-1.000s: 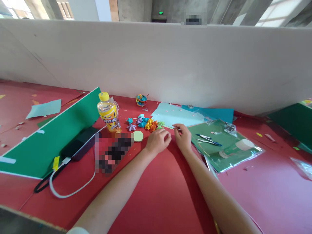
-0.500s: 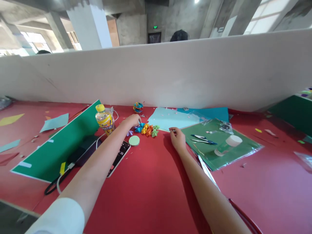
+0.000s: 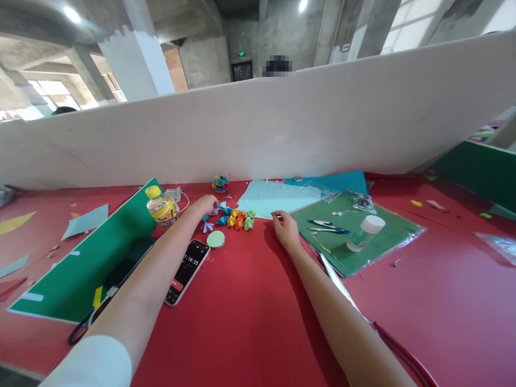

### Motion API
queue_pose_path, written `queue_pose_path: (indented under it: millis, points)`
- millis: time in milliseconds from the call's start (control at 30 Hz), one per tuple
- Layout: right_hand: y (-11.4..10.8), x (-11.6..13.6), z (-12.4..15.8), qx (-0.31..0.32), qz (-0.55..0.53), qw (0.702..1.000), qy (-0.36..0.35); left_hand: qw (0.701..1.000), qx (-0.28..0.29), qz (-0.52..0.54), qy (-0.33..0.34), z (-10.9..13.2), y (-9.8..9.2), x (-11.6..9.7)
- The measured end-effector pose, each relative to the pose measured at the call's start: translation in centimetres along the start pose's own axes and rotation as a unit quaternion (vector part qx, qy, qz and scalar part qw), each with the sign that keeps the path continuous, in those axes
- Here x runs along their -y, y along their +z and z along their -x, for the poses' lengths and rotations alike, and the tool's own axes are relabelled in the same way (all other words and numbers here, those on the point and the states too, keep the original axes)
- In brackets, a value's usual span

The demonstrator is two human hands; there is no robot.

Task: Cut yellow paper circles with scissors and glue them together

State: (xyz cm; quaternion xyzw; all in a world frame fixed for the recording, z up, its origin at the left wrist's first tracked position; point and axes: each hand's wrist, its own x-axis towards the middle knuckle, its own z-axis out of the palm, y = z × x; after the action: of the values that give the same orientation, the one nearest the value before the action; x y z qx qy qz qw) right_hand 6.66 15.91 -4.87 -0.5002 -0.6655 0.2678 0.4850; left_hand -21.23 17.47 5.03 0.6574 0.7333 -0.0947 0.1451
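My left hand (image 3: 206, 204) reaches forward to the left end of a row of small folded paper pieces (image 3: 234, 218), its fingers curled on a purple and blue one. My right hand (image 3: 285, 228) rests on the red table (image 3: 250, 317) beside the light blue paper sheet (image 3: 278, 196), fingers pinched on something thin that I cannot make out. A pale green paper disc (image 3: 215, 239) lies just in front of the folded pieces.
A phone (image 3: 187, 264) lies under my left forearm. A yellow-capped bottle (image 3: 161, 207) stands by a green board (image 3: 84, 255). A green sheet in plastic (image 3: 355, 234) holds pens and a glue stick (image 3: 365, 232). A white partition (image 3: 258, 123) closes the back.
My left hand moved from beside my right hand out to the left end of the folded pieces. The view tilted up. My right hand stayed put.
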Motion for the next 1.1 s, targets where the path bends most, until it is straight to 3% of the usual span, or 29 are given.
queue_pose_path:
  millis: [267, 533, 733, 1100]
  points:
    - [0.1, 0.0, -0.1, -0.008, -0.002, 1.000, 0.002, 0.996, -0.085, 0.013, 0.024, -0.8, 0.5, -0.4]
    - [0.0, 0.0, -0.1, -0.010, -0.002, 1.000, 0.001, 0.981, -0.190, 0.021, 0.031, 0.6, 0.7, -0.8]
    - [0.1, -0.1, -0.2, -0.011, -0.005, 1.000, 0.000, 0.982, -0.146, 0.034, 0.112, 0.8, 1.1, -2.7]
    - [-0.1, -0.1, -0.3, -0.007, 0.000, 1.000, 0.003, 0.990, -0.133, -0.001, 0.056, 1.5, 0.2, -2.8]
